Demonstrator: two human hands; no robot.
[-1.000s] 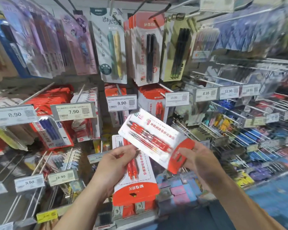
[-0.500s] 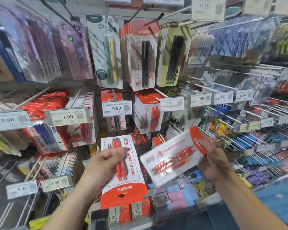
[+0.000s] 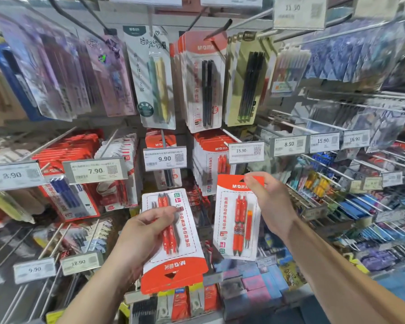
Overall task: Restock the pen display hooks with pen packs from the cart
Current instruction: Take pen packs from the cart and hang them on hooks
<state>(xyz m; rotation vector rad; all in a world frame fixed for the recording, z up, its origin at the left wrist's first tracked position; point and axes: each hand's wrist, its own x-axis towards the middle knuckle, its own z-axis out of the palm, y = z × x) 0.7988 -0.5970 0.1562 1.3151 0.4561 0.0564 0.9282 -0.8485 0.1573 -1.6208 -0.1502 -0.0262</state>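
Your right hand point(image 3: 268, 204) has turned its pinched red pen pack point(image 3: 237, 218) upright below the 15.90 tag point(image 3: 246, 152), ready for hooking; your left hand point(image 3: 143, 237) grips an inverted pack point(image 3: 173, 242).

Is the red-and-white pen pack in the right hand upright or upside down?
Upright: the red-and-white pen pack has its red header with hang hole on top, pinched by the right hand.

Two bare forearms reach up and forward from the bottom of the view. The left hand point(image 3: 140, 237), at about seven o'clock, has fingers curled with the thumb laid across the front of what it holds. The right hand point(image 3: 270, 206), at about four o'clock, is raised higher, wrist bent, fingertips point(image 3: 251, 181) pinching at its top.
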